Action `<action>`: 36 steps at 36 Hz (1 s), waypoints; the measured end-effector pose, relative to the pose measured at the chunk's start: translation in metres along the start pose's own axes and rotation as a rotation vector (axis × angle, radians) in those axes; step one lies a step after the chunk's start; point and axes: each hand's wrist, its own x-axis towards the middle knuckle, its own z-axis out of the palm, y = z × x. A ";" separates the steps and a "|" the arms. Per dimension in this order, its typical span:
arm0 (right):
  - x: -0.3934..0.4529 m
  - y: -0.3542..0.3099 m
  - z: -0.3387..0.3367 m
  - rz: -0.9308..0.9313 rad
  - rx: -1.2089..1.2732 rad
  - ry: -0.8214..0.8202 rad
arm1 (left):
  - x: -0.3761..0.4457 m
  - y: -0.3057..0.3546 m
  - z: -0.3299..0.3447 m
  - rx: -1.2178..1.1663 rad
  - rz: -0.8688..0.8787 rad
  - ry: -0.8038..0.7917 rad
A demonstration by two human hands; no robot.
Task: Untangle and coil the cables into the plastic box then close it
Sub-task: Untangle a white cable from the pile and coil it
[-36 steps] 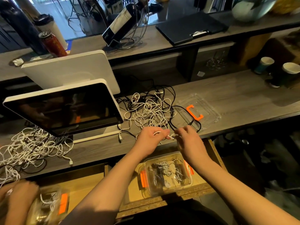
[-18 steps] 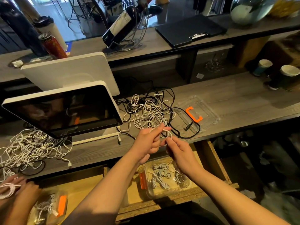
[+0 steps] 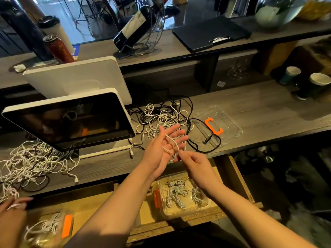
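My left hand [image 3: 163,146] is held flat with straight fingers, palm turned right, and a white cable [image 3: 171,144] is looped around its fingers. My right hand [image 3: 192,162] pinches that cable just below the left fingertips. Behind them on the counter lies a tangle of white and black cables [image 3: 164,119]. A clear plastic box [image 3: 180,196] with orange clips holds several coiled white cables in the open drawer beneath my hands. Its clear lid [image 3: 231,122] with an orange clip lies on the counter to the right.
A tilted screen [image 3: 68,120] stands left of the tangle. Another white cable heap [image 3: 34,161] lies at far left, where another person's hand [image 3: 12,206] works over a second box [image 3: 48,230]. Two paper cups [image 3: 304,81] stand at the far right.
My left hand has opened from a curled grip to flat, straight fingers and risen slightly. The cable now wraps around those fingers, and my right hand has moved in beneath them.
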 end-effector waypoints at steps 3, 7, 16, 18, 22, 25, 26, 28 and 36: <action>0.000 0.002 0.002 0.014 0.001 -0.011 | -0.001 0.001 0.004 -0.080 -0.007 -0.020; 0.002 0.004 0.002 0.121 0.034 -0.015 | 0.000 -0.002 0.001 -0.024 0.007 -0.008; -0.005 0.009 0.010 0.183 -0.279 -0.128 | 0.009 -0.008 -0.007 0.158 0.176 0.176; -0.011 0.004 0.012 0.046 -0.420 -0.191 | 0.013 -0.006 -0.010 0.195 0.200 0.225; -0.021 -0.005 0.017 -0.191 -0.626 -0.316 | 0.022 -0.007 -0.019 0.345 0.206 0.338; -0.019 -0.009 0.016 -0.230 -0.646 -0.310 | 0.024 -0.012 -0.023 0.521 0.157 0.343; -0.017 -0.011 0.014 -0.238 -0.643 -0.299 | 0.024 -0.014 -0.024 0.564 0.125 0.312; -0.014 -0.015 0.010 -0.267 -0.677 -0.286 | 0.021 -0.016 -0.023 0.676 0.047 0.238; 0.009 -0.032 -0.017 -0.493 -0.841 -0.126 | -0.005 -0.010 -0.012 0.532 -0.498 -0.199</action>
